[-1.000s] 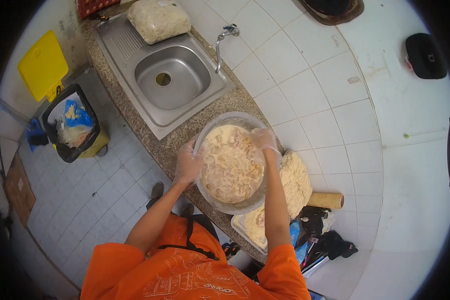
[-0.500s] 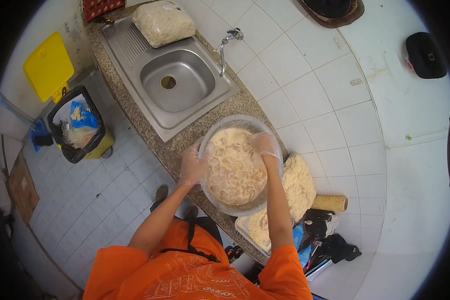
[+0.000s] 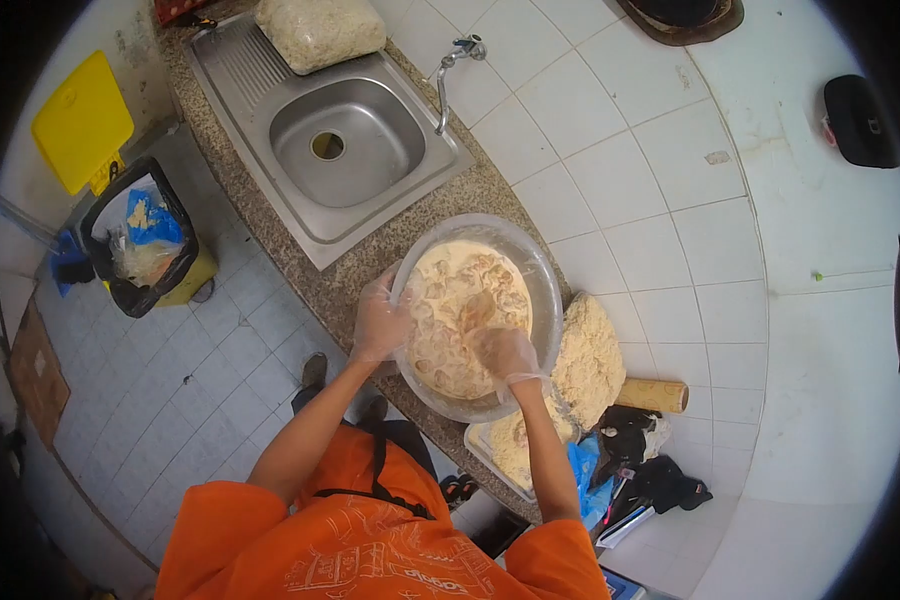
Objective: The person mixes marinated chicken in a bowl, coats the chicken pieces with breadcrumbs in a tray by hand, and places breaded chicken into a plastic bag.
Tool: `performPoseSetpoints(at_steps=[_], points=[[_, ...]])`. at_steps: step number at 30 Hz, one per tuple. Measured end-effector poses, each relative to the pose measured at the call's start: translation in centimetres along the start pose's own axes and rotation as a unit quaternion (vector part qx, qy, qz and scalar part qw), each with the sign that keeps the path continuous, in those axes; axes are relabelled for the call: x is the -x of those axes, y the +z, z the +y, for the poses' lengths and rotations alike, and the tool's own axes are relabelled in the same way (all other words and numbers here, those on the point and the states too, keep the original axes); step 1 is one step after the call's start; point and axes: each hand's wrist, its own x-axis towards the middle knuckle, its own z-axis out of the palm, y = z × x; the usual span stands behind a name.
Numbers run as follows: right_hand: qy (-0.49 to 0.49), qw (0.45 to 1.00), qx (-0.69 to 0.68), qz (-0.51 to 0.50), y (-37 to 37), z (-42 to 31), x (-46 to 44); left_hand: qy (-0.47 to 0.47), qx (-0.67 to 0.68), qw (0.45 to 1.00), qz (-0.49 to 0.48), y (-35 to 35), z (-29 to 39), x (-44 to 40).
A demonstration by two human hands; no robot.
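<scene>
A large translucent plastic bowl (image 3: 542,330) stands on the granite counter, holding pale flour-like coating and lumpy pieces that look like raw meat. My left hand (image 3: 380,322), in a clear plastic glove, is closed on the bowl's left rim. Inside the bowl, my gloved right hand (image 3: 505,355) reaches into the mix from the near right side. Its fingers are closed around a darker coated piece of meat (image 3: 477,311), though the fingertips are partly hidden. To the right of the bowl lies a heap of pale crumbly flour (image 3: 587,350), partly in a tray (image 3: 478,440).
Beyond the bowl is a steel sink (image 3: 345,150) with a wall tap (image 3: 455,65) and a filled plastic bag (image 3: 320,35). A bin (image 3: 192,280) with a yellow lid (image 3: 82,120) stands on the floor at left. A tan roll (image 3: 660,394) and dark cloths (image 3: 660,485) lie at right.
My right hand has moved from the bowl's far right side toward its near middle, and a darker piece now shows at its fingers. My left hand stays at the rim. The view has shifted slightly.
</scene>
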Motion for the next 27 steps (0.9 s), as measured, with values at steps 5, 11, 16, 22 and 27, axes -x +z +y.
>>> performPoseSetpoints(at_steps=[5,11,16,22,27], points=[[0.043,0.982,-0.098,0.157,1.2,2.3,-3.9,-0.04,0.059,0.996,-0.055,-0.7,1.6,-0.1],[0.042,0.996,-0.025,0.074,6.0,4.5,-9.7,-0.03,0.07,0.996,-0.043,-0.6,1.1,-0.1],[0.042,0.99,-0.083,0.105,-0.8,3.1,-6.2,-0.049,0.027,0.997,-0.057,-1.1,1.5,-0.1],[-0.009,0.976,-0.006,0.219,-3.3,1.3,-0.8,-0.036,0.031,0.998,-0.036,-0.2,-0.3,-0.1],[-0.126,0.991,0.036,0.013,3.9,1.5,1.4,-0.034,0.004,0.999,-0.034,-0.5,0.5,-0.1]])
